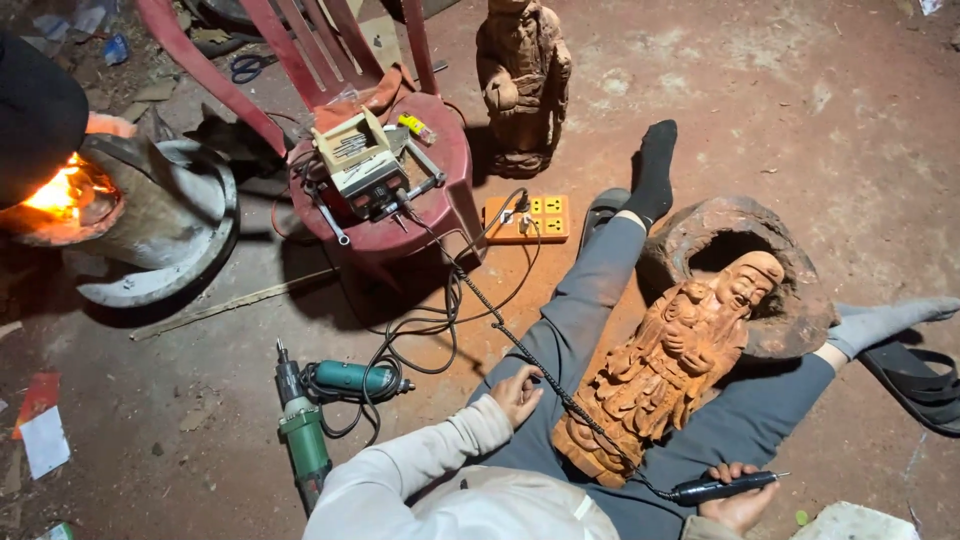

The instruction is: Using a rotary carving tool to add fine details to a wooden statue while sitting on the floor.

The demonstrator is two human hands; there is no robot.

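While the right hand (738, 505) closed its fingers round a slim black rotary pen (722, 487), the heavy, brittle-detailed wooden carving (665, 370) lay across the lap at twelve o'clock, best gripped by its base, the left hand (517, 393) resting empty on the thigh.

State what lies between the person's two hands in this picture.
In the head view, the base of the carved wooden statue on the lap lies between the left hand and right hand, crossed by the rotary tool's black cord.

The person sits with both legs stretched forward and apart. The left hand (517, 393) rests curled on the left thigh, the sleeved arm bent. The right hand (738, 497), low by the right thigh, closes its grip, fingers wrapped.
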